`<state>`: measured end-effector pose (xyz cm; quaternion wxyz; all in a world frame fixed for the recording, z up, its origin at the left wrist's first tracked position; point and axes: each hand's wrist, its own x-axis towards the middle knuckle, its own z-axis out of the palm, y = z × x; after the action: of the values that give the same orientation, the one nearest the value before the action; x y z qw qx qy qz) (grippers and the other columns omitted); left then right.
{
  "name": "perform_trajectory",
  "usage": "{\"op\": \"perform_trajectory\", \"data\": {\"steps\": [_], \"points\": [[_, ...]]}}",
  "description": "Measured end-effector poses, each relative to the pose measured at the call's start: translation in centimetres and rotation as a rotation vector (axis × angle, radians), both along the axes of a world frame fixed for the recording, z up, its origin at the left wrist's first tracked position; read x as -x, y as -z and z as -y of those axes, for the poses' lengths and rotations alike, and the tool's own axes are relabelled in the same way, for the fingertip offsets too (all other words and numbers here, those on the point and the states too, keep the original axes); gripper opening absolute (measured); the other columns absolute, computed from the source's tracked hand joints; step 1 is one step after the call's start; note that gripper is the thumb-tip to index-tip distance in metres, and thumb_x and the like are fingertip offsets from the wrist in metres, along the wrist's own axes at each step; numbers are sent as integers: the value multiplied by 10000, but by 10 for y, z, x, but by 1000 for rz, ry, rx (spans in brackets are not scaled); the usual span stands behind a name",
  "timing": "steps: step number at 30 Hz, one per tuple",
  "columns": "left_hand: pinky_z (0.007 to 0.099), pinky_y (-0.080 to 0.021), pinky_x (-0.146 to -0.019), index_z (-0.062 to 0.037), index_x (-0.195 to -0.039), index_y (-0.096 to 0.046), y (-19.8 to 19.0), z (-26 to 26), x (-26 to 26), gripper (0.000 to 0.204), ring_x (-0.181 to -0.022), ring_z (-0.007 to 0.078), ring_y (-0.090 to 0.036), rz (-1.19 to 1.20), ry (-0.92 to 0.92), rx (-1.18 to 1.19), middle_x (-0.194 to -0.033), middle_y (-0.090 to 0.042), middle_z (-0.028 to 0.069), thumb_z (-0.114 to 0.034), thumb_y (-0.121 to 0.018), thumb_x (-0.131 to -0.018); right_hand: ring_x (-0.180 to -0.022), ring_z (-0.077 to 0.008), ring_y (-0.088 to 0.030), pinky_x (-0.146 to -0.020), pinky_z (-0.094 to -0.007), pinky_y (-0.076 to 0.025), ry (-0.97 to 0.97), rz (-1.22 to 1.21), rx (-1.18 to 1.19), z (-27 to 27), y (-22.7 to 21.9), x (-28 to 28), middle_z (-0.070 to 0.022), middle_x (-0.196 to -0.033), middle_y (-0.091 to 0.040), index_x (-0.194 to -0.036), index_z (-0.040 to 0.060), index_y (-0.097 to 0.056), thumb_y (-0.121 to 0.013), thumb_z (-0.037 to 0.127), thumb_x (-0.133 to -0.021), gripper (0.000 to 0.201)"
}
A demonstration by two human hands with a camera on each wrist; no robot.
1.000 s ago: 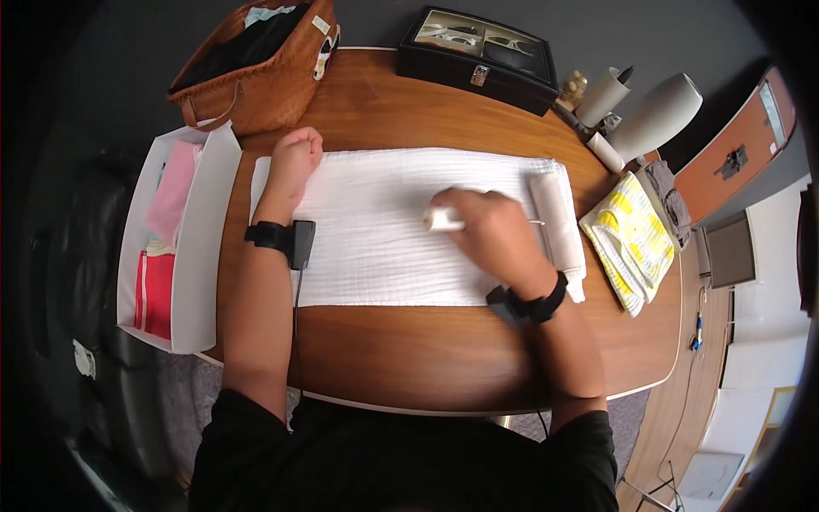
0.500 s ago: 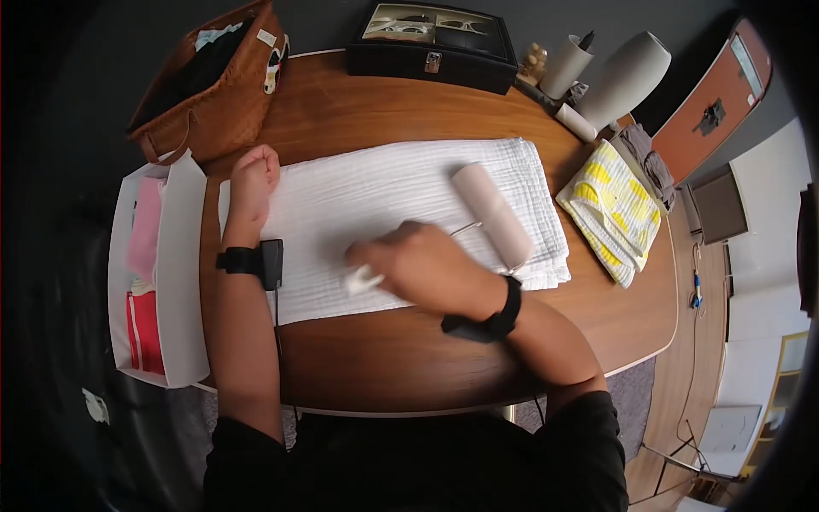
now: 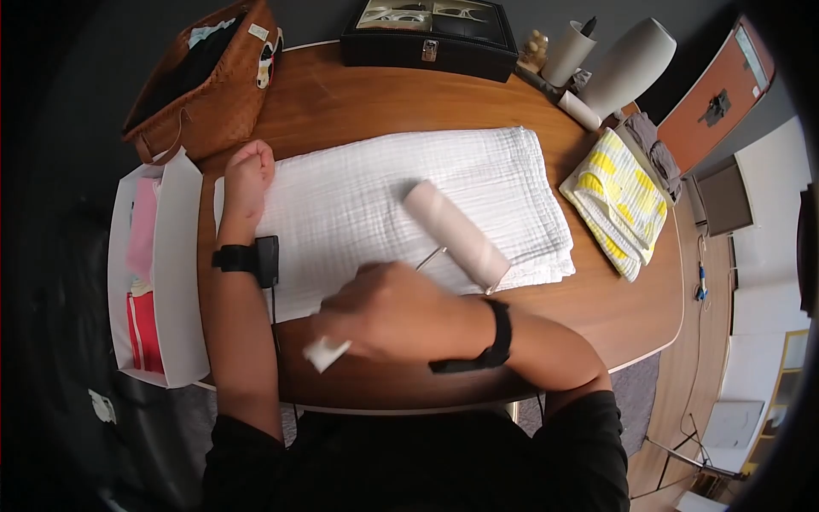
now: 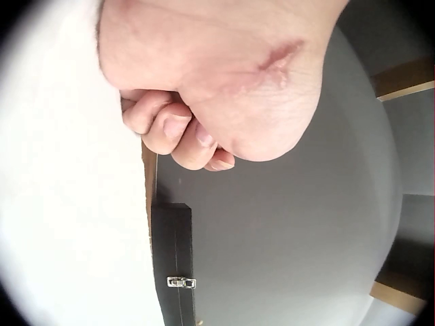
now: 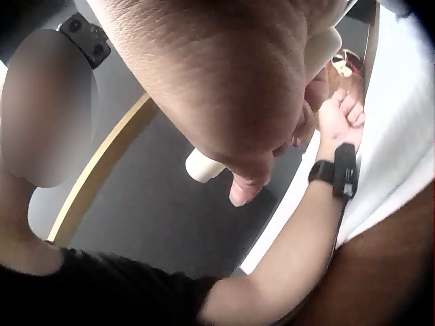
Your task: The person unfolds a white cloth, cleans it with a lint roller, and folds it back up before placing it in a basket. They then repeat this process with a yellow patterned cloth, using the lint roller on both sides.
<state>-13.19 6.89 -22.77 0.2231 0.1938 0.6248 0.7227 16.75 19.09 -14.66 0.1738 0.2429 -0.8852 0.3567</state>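
Your right grip (image 3: 388,313) was closed around the white handle (image 3: 326,353) of the roller (image 3: 458,235), which sat slantwise over the white cloth (image 3: 341,200) on the counter (image 3: 375,98). The roller was cylindrical and pale pinkish-white, carried on a thin bent metal rod (image 3: 432,258). The cloth was crinkle-textured, its layers showing along the right edge. Your left grip (image 3: 248,181), curled and holding nothing, rested at the cloth's left edge.

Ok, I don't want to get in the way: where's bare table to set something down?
Bare table shows behind the white cloth, between brown basket and black case, and at front right, nearer than the yellow-patterned cloth. Crowded: back right around the vase-like object; left, with white box and basket; front centre, where the right hand grips the roller handle.
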Motion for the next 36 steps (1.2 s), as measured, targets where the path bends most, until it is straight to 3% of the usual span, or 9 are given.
{"op": "perform_trajectory", "data": {"steps": [3,8,15,18,23,27,30,33,36], "points": [[248,-244,-547,-93,-769,-525,0,0,0,213,-594,70,-358,-10,6,15,-685,-441,-39,9,-393,-900,-749,-286,-770,-698,-414,-607,112,16,44,-45,0,10,-54,-805,-762,-1081,146,-716,-770,210,-928,175],[252,-246,-548,-93,-769,-529,5,3,3,208,-591,73,-353,-14,11,10,-678,-442,-39,10,-397,-892,-758,-287,-772,-705,-418,-602,372,29,-167,-101,9,15,-54,-839,-777,-1057,183,-743,-799,161,-881,186],[258,-236,-545,-84,-770,-527,3,1,0,177,-590,68,-340,-30,-3,25,-673,-439,-40,10,-418,-874,-754,-247,-728,-735,-396,-582,-284,11,55,21,3,-16,-18,-827,-710,-956,131,-706,-734,161,-876,90],[257,-240,-545,-82,-773,-530,3,0,3,175,-591,67,-344,-21,2,10,-673,-440,-41,6,-421,-879,-735,-246,-718,-739,-383,-578,-383,26,110,37,6,-21,-13,-799,-687,-977,133,-701,-713,157,-904,77],[251,-255,-547,-82,-777,-538,3,0,2,187,-595,66,-360,3,12,-11,-678,-448,-41,14,-416,-882,-750,-239,-741,-744,-397,-572,-21,111,-51,-33,8,2,0,-838,-767,-967,184,-770,-812,177,-823,150],[252,-254,-550,-84,-774,-537,5,1,3,193,-596,65,-359,-15,19,-9,-672,-448,-44,16,-412,-881,-641,-251,-735,-676,-404,-583,283,47,-217,-90,22,16,-36,-700,-745,-883,177,-792,-789,118,-748,147],[259,-240,-551,-82,-771,-531,-1,-2,0,182,-596,63,-343,-35,5,1,-662,-441,-47,11,-421,-881,-589,-253,-691,-632,-386,-545,120,-6,-50,-65,-3,5,-13,-655,-686,-814,177,-763,-820,166,-782,66],[259,-232,-555,-84,-769,-526,-1,-2,0,189,-600,62,-335,-7,15,20,-660,-439,-49,16,-416,-885,-566,-237,-651,-613,-390,-542,-324,8,55,-9,-11,-15,8,-596,-568,-715,167,-662,-816,233,-837,207],[259,-231,-556,-84,-770,-527,-2,-2,0,192,-599,63,-334,-1,8,44,-661,-438,-49,19,-411,-883,-593,-227,-665,-591,-383,-550,-450,-25,164,32,-9,-32,2,-612,-580,-669,158,-608,-780,250,-890,295]]}}
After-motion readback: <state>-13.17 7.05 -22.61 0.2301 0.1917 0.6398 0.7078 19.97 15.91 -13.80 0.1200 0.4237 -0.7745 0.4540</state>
